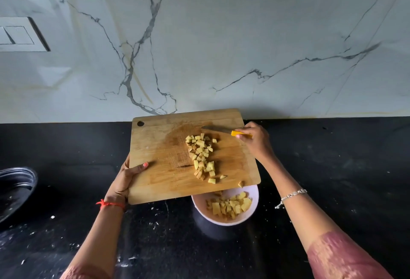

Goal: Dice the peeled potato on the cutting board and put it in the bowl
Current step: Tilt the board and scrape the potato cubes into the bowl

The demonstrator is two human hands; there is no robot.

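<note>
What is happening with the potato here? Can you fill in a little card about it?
board: lifted, its near right corner over the bowl
left hand: grips the board's left edge
right hand: holds the knife
knife: blade over the board, beyond the dice
dice: most in a pile on the board, some in the bowl
bowl: on the counter, partly under the board

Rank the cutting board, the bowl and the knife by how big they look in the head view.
1. cutting board
2. bowl, partly hidden under the board
3. knife, partly covered by the right hand
</note>
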